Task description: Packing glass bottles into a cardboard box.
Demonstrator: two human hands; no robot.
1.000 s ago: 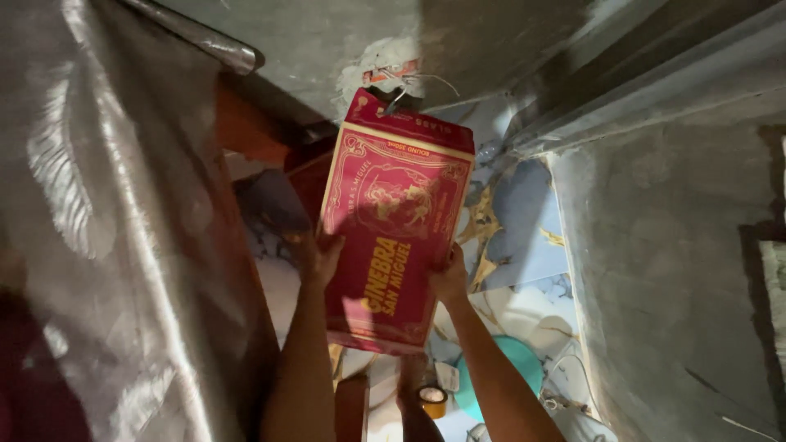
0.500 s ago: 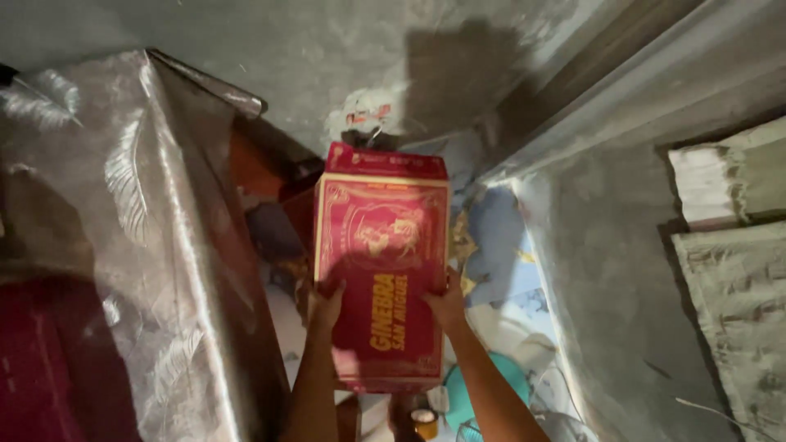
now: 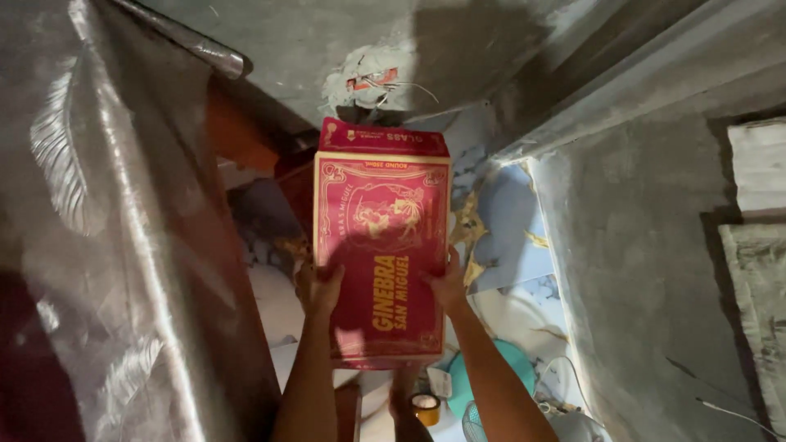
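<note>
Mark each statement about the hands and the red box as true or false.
1. Both hands grip the red cardboard box. True: the left hand and right hand clasp its sides.
2. The box lies flat on the floor. False: it is held up in the air.
3. A roll of tape sits below the box. True.
4. The silvery sheet hangs on the right. False: it hangs on the left.

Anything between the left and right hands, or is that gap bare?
Head view: the red printed cardboard box fills the gap. The left hand grips its left edge and the right hand its right edge; nothing else sits between them.
</note>
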